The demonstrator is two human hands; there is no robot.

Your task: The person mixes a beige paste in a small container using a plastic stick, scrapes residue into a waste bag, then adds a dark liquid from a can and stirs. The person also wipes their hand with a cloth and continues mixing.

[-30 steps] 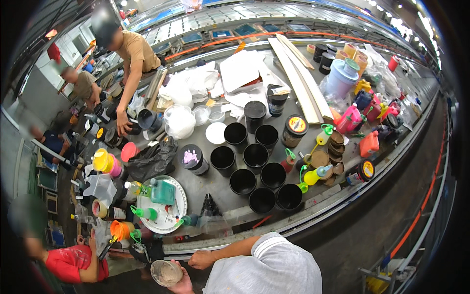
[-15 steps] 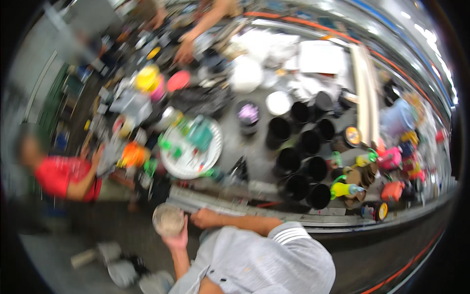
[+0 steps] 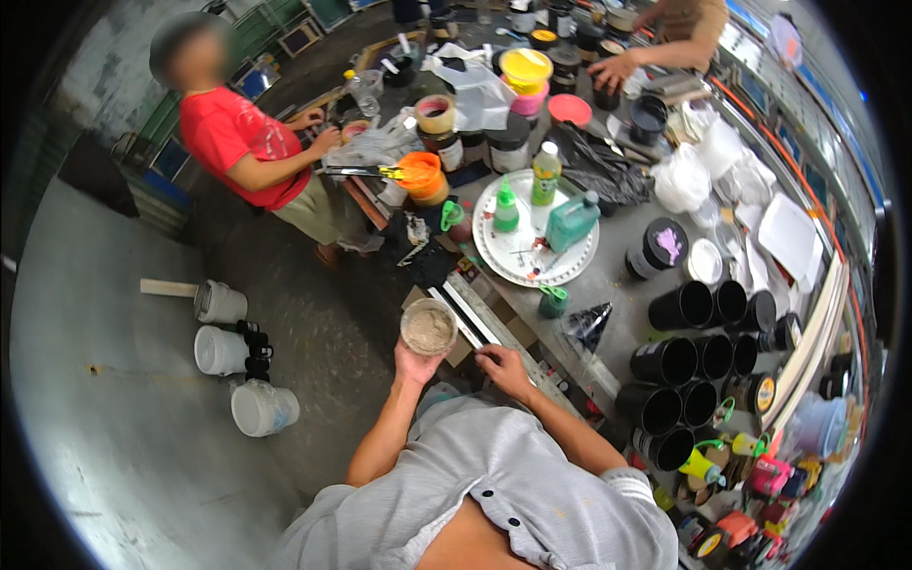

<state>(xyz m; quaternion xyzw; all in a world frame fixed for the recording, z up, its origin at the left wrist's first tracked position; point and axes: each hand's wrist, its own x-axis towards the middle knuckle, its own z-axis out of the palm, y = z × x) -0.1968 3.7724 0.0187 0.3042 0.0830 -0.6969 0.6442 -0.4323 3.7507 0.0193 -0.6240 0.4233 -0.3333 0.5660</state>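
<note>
My left hand [image 3: 418, 365] is wrapped round a clear round tub [image 3: 428, 327] of grainy beige material, held upright with its mouth facing me. The tub is off the table, beside the table's near edge. A little to the right of it, my right hand [image 3: 504, 371] is at that edge, close to the end of a long white strip [image 3: 468, 314]. Its fingers are curled together, and whatever they grip, if anything, is too small to make out. Beyond the hands stands a round white tray [image 3: 499, 269] with a green-capped bottle [image 3: 546, 175], a green squeeze bottle [image 3: 505, 208] and a teal bottle [image 3: 572, 222].
Several black cups [image 3: 661, 362] stand on the table at right, near long wooden strips [image 3: 807, 351]. An orange tub [image 3: 422, 178] sits farther left. White buckets [image 3: 265, 408] are on the floor at left. A person in red [image 3: 249, 142] and another person's hand [image 3: 616, 69] are across the table.
My view has swung left, so the table has shifted right in the picture. The tub stays in my left hand, and my right hand stays near the table edge.
</note>
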